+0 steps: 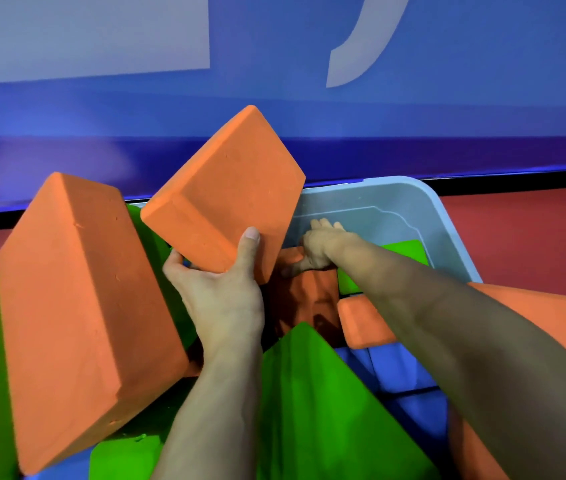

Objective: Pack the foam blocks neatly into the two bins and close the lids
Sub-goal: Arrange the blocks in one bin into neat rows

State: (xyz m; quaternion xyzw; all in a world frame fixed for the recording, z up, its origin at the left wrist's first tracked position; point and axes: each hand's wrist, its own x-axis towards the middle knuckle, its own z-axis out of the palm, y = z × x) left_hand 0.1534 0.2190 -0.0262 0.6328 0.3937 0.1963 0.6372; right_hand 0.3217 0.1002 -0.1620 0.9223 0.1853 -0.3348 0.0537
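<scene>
Our left hand grips an orange block at 12 o'clock; right hand reaches into the grey bin at 2 o'clock, its grip hidden, can't tell what it holds.

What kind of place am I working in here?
Probably a gym or play hall, not a home: a red floor, a big blue banner with pale lettering along the wall, and large orange and green foam blocks going into a grey bin.

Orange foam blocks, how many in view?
5: one in left hand, large one left, one under right hand, one beneath forearm, one right edge. Others may be hidden.
</scene>
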